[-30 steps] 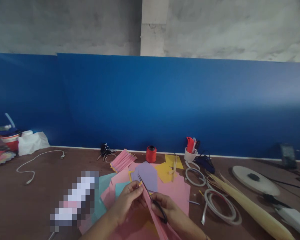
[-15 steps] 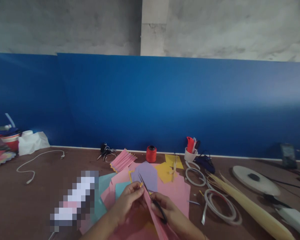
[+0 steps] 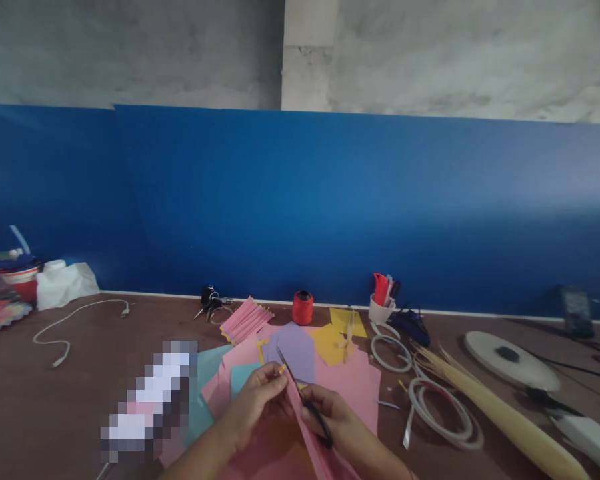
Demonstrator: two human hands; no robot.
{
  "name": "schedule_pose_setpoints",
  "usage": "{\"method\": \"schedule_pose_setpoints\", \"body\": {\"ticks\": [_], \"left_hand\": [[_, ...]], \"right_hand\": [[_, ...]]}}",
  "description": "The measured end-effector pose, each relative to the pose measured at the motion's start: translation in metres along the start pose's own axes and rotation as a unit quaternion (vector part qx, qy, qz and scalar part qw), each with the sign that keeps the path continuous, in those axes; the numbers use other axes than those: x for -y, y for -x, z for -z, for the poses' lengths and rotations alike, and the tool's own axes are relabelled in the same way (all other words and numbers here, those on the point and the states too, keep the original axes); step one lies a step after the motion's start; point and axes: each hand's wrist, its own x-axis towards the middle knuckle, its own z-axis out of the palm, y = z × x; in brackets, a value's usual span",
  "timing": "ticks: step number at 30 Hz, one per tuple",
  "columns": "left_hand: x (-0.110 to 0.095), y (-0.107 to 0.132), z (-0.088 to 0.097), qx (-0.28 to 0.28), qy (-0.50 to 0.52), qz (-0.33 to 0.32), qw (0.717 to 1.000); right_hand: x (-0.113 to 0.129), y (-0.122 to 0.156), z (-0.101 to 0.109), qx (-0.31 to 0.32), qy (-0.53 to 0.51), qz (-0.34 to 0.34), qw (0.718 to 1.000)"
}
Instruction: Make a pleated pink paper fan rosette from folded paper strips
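My left hand (image 3: 253, 403) pinches the top edge of a folded pink paper (image 3: 307, 437) that rises between both hands. My right hand (image 3: 337, 420) is closed round the black handles of scissors (image 3: 300, 393), whose blades point up and left along the paper's edge, close to my left fingertips. A small yellow scrap shows at those fingertips. Both hands hover low over loose pink, teal, purple and yellow sheets (image 3: 330, 363) on the brown table (image 3: 55, 413).
A pleated pink fan (image 3: 245, 319), keys (image 3: 211, 301), a red thread spool (image 3: 303, 308) and a white cup of tools (image 3: 383, 300) stand near the blue wall. White coiled tubing (image 3: 430, 400), a pale straw bundle (image 3: 505, 417) and a round white disc (image 3: 510, 360) lie right. A white cable (image 3: 65, 327) lies left.
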Motion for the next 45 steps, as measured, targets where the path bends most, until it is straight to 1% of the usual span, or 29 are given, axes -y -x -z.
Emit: {"method": "schedule_pose_setpoints", "body": {"ticks": [2, 4, 6, 7, 8, 9, 10, 11, 12, 14, 15, 16, 17, 18, 21, 22, 24, 26, 27, 28, 29, 30, 31, 32, 34, 37, 40, 42, 45], "left_hand": [[-0.001, 0.000, 0.000, -0.003, -0.009, 0.002, 1.000], [-0.004, 0.001, 0.000, -0.021, -0.029, 0.005, 0.999], [-0.007, 0.001, 0.000, -0.053, -0.053, -0.001, 0.997], [-0.009, 0.000, 0.000, -0.070, -0.061, -0.008, 0.996], [-0.011, -0.001, 0.001, -0.086, -0.063, -0.017, 0.994], [-0.012, -0.002, 0.002, -0.099, -0.061, -0.025, 0.993], [-0.013, -0.003, 0.004, -0.111, -0.059, -0.031, 0.992], [-0.014, -0.004, 0.005, -0.122, -0.055, -0.035, 0.990], [-0.015, -0.005, 0.006, -0.133, -0.050, -0.038, 0.989], [-0.016, -0.005, 0.006, -0.150, -0.038, -0.041, 0.987], [-0.017, -0.005, 0.006, -0.156, -0.034, -0.041, 0.986], [-0.018, -0.004, 0.005, -0.160, -0.030, -0.043, 0.986], [-0.019, -0.003, 0.004, -0.160, -0.028, -0.044, 0.986], [-0.020, -0.002, 0.002, -0.158, -0.027, -0.046, 0.986], [-0.021, -0.001, 0.001, -0.148, -0.034, -0.051, 0.987], [-0.021, -0.001, 0.001, -0.144, -0.039, -0.053, 0.987], [-0.018, -0.002, 0.001, -0.138, -0.053, -0.056, 0.987], [-0.016, -0.002, 0.002, -0.129, -0.071, -0.058, 0.987], [-0.014, -0.002, 0.001, -0.123, -0.082, -0.058, 0.987], [-0.013, -0.003, 0.001, -0.116, -0.093, -0.057, 0.987], [-0.011, -0.003, 0.001, -0.110, -0.104, -0.058, 0.987], [-0.010, -0.003, 0.000, -0.105, -0.112, -0.058, 0.986], [-0.009, -0.003, 0.000, -0.103, -0.116, -0.059, 0.986], [-0.009, -0.003, -0.001, -0.101, -0.113, -0.058, 0.987], [-0.007, -0.002, -0.003, -0.094, -0.091, -0.050, 0.990], [-0.001, -0.001, -0.006, -0.067, -0.053, -0.019, 0.996], [0.007, 0.000, -0.011, -0.055, -0.036, 0.000, 0.998], [0.012, 0.001, -0.014, -0.072, -0.045, -0.004, 0.996], [0.014, 0.002, -0.016, -0.092, -0.087, -0.005, 0.992]], "right_hand": [[-0.003, -0.002, 0.000, -0.002, 0.004, -0.001, 1.000], [-0.008, -0.006, 0.005, -0.027, 0.020, 0.000, 0.999], [-0.012, -0.010, 0.017, -0.093, 0.056, 0.001, 0.994], [-0.013, -0.012, 0.025, -0.139, 0.087, -0.003, 0.986], [-0.013, -0.013, 0.034, -0.194, 0.135, -0.008, 0.972], [-0.013, -0.014, 0.044, -0.251, 0.205, -0.005, 0.946], [-0.011, -0.013, 0.053, -0.284, 0.293, 0.006, 0.913], [-0.010, -0.012, 0.061, -0.310, 0.377, 0.012, 0.873], [-0.008, -0.010, 0.066, -0.322, 0.444, 0.017, 0.836], [-0.005, -0.007, 0.072, -0.321, 0.544, 0.025, 0.775], [-0.005, -0.006, 0.073, -0.317, 0.577, 0.022, 0.752], [-0.005, -0.006, 0.072, -0.314, 0.597, 0.011, 0.739], [-0.005, -0.006, 0.072, -0.311, 0.601, -0.010, 0.736], [-0.005, -0.006, 0.073, -0.304, 0.590, -0.035, 0.747], [-0.006, -0.009, 0.079, -0.276, 0.503, -0.100, 0.813], [-0.006, -0.009, 0.081, -0.275, 0.484, -0.108, 0.823], [-0.006, -0.009, 0.081, -0.303, 0.475, -0.083, 0.822], [-0.004, -0.007, 0.070, -0.321, 0.460, -0.005, 0.828], [-0.003, -0.006, 0.061, -0.299, 0.433, 0.052, 0.848], [-0.002, -0.005, 0.050, -0.262, 0.395, 0.084, 0.877], [-0.002, -0.004, 0.039, -0.214, 0.360, 0.100, 0.903], [-0.003, -0.003, 0.028, -0.163, 0.334, 0.099, 0.923], [-0.004, -0.002, 0.019, -0.121, 0.316, 0.087, 0.937], [-0.007, -0.003, 0.012, -0.124, 0.302, 0.076, 0.942], [-0.014, -0.005, 0.004, -0.147, 0.261, 0.036, 0.953], [-0.022, -0.009, 0.006, -0.160, 0.195, -0.002, 0.968], [-0.022, -0.011, 0.008, -0.174, 0.191, 0.018, 0.966], [-0.021, -0.011, 0.007, -0.176, 0.211, 0.032, 0.961], [-0.021, -0.011, 0.005, -0.157, 0.224, 0.042, 0.961]]}}
